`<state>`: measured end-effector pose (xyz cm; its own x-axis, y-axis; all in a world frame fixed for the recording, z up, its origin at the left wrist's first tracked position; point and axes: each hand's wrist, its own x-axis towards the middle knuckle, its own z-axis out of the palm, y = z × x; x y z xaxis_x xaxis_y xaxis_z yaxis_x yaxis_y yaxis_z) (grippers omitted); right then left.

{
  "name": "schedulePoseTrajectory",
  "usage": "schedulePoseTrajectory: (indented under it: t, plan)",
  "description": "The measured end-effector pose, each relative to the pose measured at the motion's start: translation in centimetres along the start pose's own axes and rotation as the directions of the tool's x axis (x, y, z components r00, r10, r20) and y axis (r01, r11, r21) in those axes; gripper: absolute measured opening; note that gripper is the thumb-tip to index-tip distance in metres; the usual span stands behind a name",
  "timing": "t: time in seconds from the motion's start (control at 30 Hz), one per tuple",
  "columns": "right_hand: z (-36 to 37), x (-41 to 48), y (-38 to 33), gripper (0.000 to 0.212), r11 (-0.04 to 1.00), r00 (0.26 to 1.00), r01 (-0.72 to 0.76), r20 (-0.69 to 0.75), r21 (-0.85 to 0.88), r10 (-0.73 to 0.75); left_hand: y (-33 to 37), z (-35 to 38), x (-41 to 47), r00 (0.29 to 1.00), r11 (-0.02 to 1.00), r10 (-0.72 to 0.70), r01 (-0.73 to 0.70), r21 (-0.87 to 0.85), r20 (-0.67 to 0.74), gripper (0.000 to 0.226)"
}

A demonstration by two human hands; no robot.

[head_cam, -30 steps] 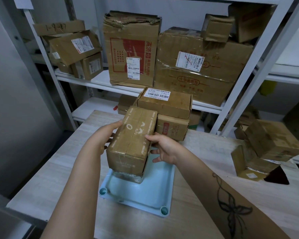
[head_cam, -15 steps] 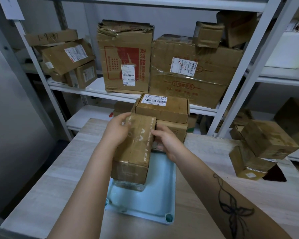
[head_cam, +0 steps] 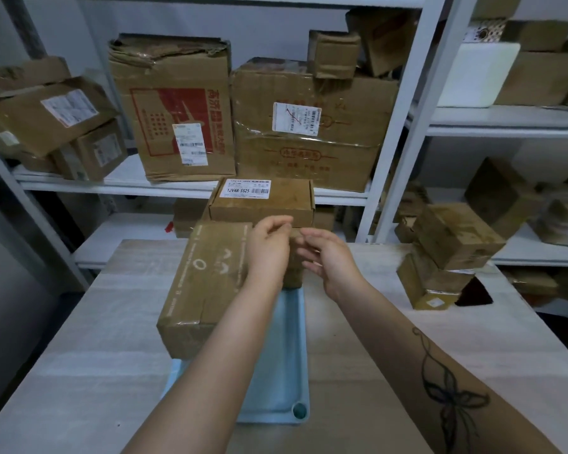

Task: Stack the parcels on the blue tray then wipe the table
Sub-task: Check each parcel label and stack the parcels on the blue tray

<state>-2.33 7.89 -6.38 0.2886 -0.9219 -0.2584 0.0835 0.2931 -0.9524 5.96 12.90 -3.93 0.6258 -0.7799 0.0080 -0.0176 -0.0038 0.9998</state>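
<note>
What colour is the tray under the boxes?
Light blue. The tray shows best in the head view, the only one here, beneath the brown parcel.

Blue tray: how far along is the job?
Done: long parcel lies on the blue tray, labelled parcel stacked behind it. In hand: nothing; left hand and right hand hover empty over the stack. Left: parcels on the table at right, off the tray; no wiping, no cloth visible.

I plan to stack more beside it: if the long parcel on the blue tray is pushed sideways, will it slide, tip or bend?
Probably stiff: the long parcel keeps straight edges. It lies on a broad face, so it should slide rather than tip. Its left side seems to overhang the blue tray, so a leftward push might tilt it off.
</note>
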Motion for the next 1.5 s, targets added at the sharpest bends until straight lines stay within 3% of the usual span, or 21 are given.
schedulePoseTrajectory:
  t: [0.07,0.13,0.17,0.23,0.4,0.6,0.73,0.87,1.03,1.13,1.23,1.3,1.4,1.5]
  plan:
    - [-1.8,0.1,-0.4,0.016,1.0,1.0,-0.005,-0.019,0.019,0.005,-0.3,1.7,0.6,0.955,0.912,-0.288,0.296,-0.283,0.07,0.016]
    - [-3.7,0.3,-0.9,0.016,0.999,1.0,-0.008,-0.03,0.032,0.009,-1.0,3.2,1.1,0.792,0.626,-0.563,0.595,-0.504,0.237,0.017]
    - [-4.8,0.4,-1.1,0.015,1.0,0.999,-0.007,-0.036,0.024,0.007,-1.7,4.1,1.2,0.718,0.506,-0.63,0.668,-0.545,0.296,0.02]
    - [-7.2,0.8,-1.6,0.016,1.0,0.998,-0.001,-0.058,0.008,0.001,-2.8,6.1,0.9,0.645,0.415,-0.686,0.727,-0.548,0.337,0.023]
    - [-13.3,1.7,-2.7,0.014,0.998,0.987,0.039,-0.156,-0.055,-0.047,-4.1,12.1,-0.1,0.599,0.38,-0.709,0.77,-0.513,0.373,0.023]
    - [-20.1,3.4,-3.2,0.023,0.945,0.939,0.171,-0.245,-0.278,-0.241,-4.7,19.3,-1.4,0.541,0.348,-0.718,0.824,-0.447,0.438,0.024]
    - [-23.4,4.6,-3.7,0.016,0.915,0.941,0.171,-0.213,-0.366,-0.262,-4.7,23.3,-1.7,0.532,0.35,-0.726,0.832,-0.431,0.436,0.024]
    - [-25.6,5.4,-4.4,0.025,0.882,0.956,0.161,-0.151,-0.443,-0.25,-4.7,26.5,-1.9,0.555,0.384,-0.718,0.819,-0.426,0.42,0.02]
    - [-28.0,6.0,-5.2,0.035,0.724,0.913,0.217,-0.127,-0.654,-0.388,-4.2,29.4,-2.4,0.582,0.458,-0.732,0.806,-0.376,0.354,0.014]
    - [-29.8,6.9,-5.0,0.05,0.585,0.861,0.12,-0.209,-0.802,-0.463,-3.8,30.9,-2.9,0.612,0.536,-0.728,0.789,-0.301,0.308,0.022]
    - [-31.5,8.0,-4.7,0.075,0.541,0.894,-0.081,-0.301,-0.837,-0.332,-3.5,32.0,-3.4,0.64,0.593,-0.707,0.768,-0.241,0.3,0.024]
    - [-32.3,8.5,-4.5,0.087,0.567,0.916,-0.159,-0.335,-0.808,-0.22,-3.0,32.6,-3.8,0.646,0.607,-0.689,0.762,-0.225,0.329,0.01]
    - [-33.1,8.9,-4.3,0.091,0.628,0.926,-0.17,-0.34,-0.76,-0.161,-2.4,33.2,-4.4,0.641,0.617,-0.667,0.761,-0.202,0.379,0.023]
    - [-33.4,8.9,-4.2,0.085,0.716,0.938,-0.117,-0.314,-0.688,-0.149,-2.5,33.5,-4.5,0.65,0.645,-0.626,0.742,-0.182,0.43,0.019]
